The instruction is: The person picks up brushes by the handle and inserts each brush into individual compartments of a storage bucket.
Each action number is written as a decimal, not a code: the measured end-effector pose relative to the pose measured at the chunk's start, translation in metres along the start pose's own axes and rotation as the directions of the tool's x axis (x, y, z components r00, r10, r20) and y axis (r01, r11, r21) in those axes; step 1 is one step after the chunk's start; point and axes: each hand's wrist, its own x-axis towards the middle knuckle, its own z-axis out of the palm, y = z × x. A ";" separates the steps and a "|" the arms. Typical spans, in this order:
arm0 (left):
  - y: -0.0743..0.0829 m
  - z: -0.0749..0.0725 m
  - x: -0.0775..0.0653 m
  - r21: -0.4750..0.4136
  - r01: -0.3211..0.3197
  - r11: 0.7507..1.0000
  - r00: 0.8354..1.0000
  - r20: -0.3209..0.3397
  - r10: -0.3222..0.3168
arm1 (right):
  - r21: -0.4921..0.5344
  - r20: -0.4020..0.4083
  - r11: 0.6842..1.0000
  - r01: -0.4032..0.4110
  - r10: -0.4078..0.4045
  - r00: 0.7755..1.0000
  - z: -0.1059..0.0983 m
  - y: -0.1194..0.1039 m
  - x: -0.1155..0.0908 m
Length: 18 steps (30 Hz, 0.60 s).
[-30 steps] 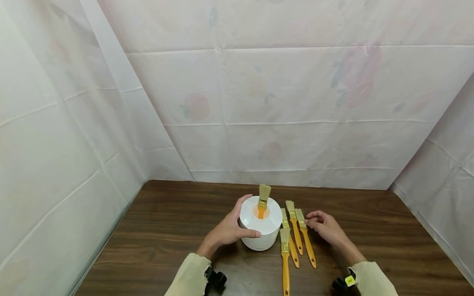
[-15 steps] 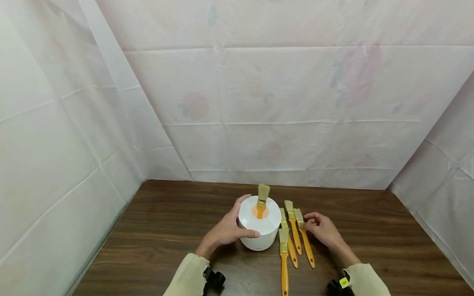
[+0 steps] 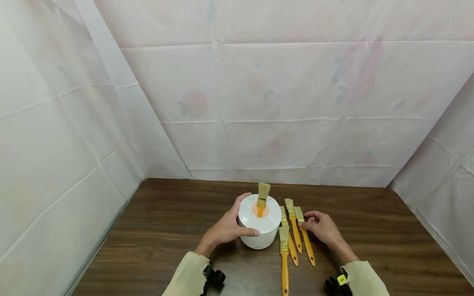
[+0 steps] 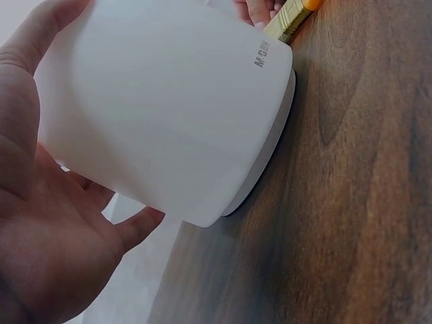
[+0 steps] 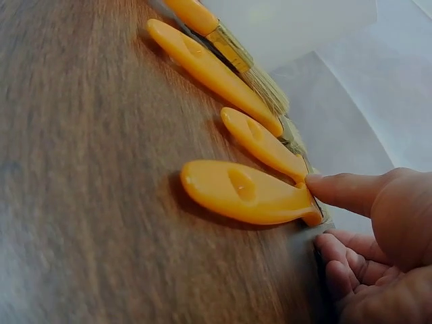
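Observation:
My left hand (image 3: 227,227) grips a white round pen holder (image 3: 259,238), thumb on its near side and fingers around its left and back. One paintbrush (image 3: 263,193) stands in the pen holder's middle opening, bristles up. Beside it on the right, several paintbrushes with yellow-orange handles lie on the table, bristles pointing away. My right hand (image 3: 324,228) pinches the rightmost paintbrush (image 3: 308,246) near its metal band. In the right wrist view the thumb presses one side of that paintbrush (image 5: 236,192), with the other fingers curled at its far side.
The dark wooden table (image 3: 159,234) is backed by a pale printed sheet (image 3: 281,102), with more sheeting at both sides. The nearest paintbrush (image 3: 284,267) reaches the bottom of the head view. Two others lie between it and the rightmost one.
My right hand has shifted slightly left onto the rightmost paintbrush, its thumb coming over the metal band. The left hand and the pen holder stay in place.

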 end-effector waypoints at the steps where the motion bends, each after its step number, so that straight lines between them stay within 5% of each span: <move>1: 0.000 0.000 0.000 -0.001 -0.002 1.000 1.000 0.001 0.002 | 0.001 -0.003 1.000 0.001 -0.001 1.000 0.000 0.000 0.000; 18: 0.001 0.000 0.000 -0.019 -0.016 1.000 1.000 0.003 0.016 | -0.055 -0.054 0.998 -0.001 -0.002 0.999 0.007 -0.002 -0.001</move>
